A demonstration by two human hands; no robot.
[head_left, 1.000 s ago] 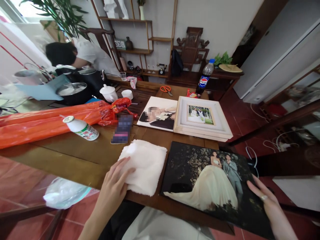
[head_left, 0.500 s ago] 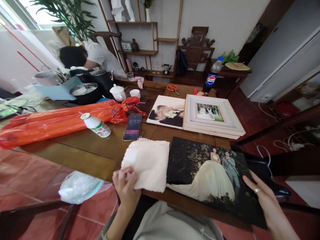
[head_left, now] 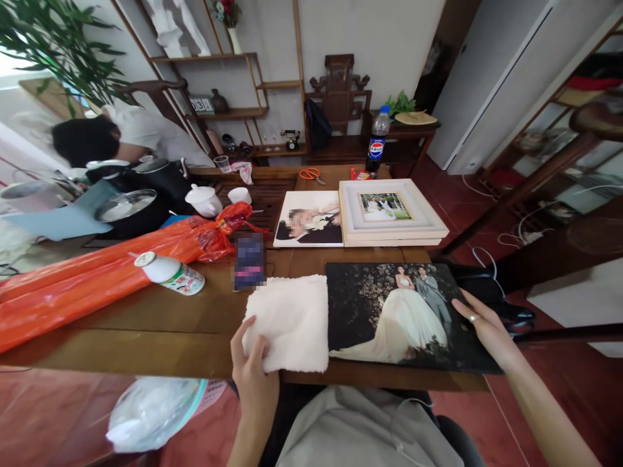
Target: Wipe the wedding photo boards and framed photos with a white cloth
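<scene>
A folded white fluffy cloth [head_left: 292, 321] lies at the table's front edge. My left hand [head_left: 256, 363] grips its lower left edge, thumb and forefinger on top, the other fingers hidden. Right beside the cloth is a dark photo panel [head_left: 355, 311], showing a couple in wedding clothes. My right hand [head_left: 487, 331], with a ring on one finger, holds the panel's right edge; the fingers underneath are out of sight. Beyond the cloth lies a phone [head_left: 249, 263]. Behind the panel are a white-edged photo print [head_left: 311, 217] and a white framed photo [head_left: 413, 211].
On the left lie a small white bottle [head_left: 170, 272] and a long orange plastic-wrapped bundle [head_left: 107, 259]. Farther back are a lidded white cup [head_left: 203, 200], orange-handled scissors [head_left: 311, 175] and a cola bottle [head_left: 377, 143]. A person [head_left: 141, 133] bends down at the far left.
My view has turned, so the table's front edge now runs nearly level and things sit farther left. Both hands keep their hold on the cloth and the panel.
</scene>
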